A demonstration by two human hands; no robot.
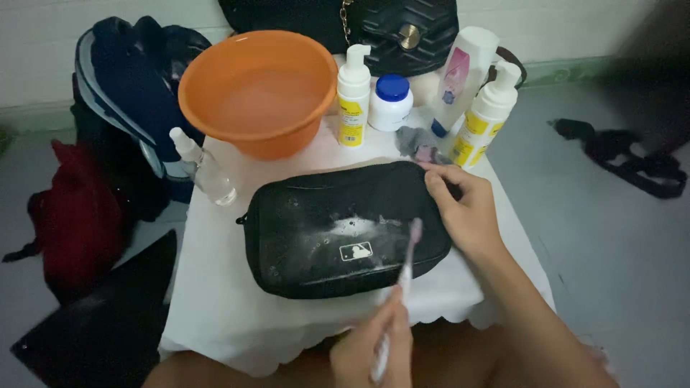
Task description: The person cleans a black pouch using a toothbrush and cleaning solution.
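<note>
A black zip pouch (pixel 323 230) lies flat on a small table under a white cloth (pixel 215 287). White foam is smeared over its top around a small white logo. My left hand (pixel 374 348) grips the handle of a pink toothbrush (pixel 408 259) near the table's front edge. The brush head rests on the pouch's right side. My right hand (pixel 463 212) holds the pouch's right end, fingers curled over its top corner.
Behind the pouch stand an orange basin (pixel 273 147), two white pump bottles (pixel 353 97) (pixel 485 118), a blue-lidded jar (pixel 390 103), a tall white bottle (pixel 460 75), a clear spray bottle (pixel 205 169) and a grey rag (pixel 417 142). A black handbag (pixel 388 29), blue backpack (pixel 129 79) and red bag (pixel 72 215) surround the table.
</note>
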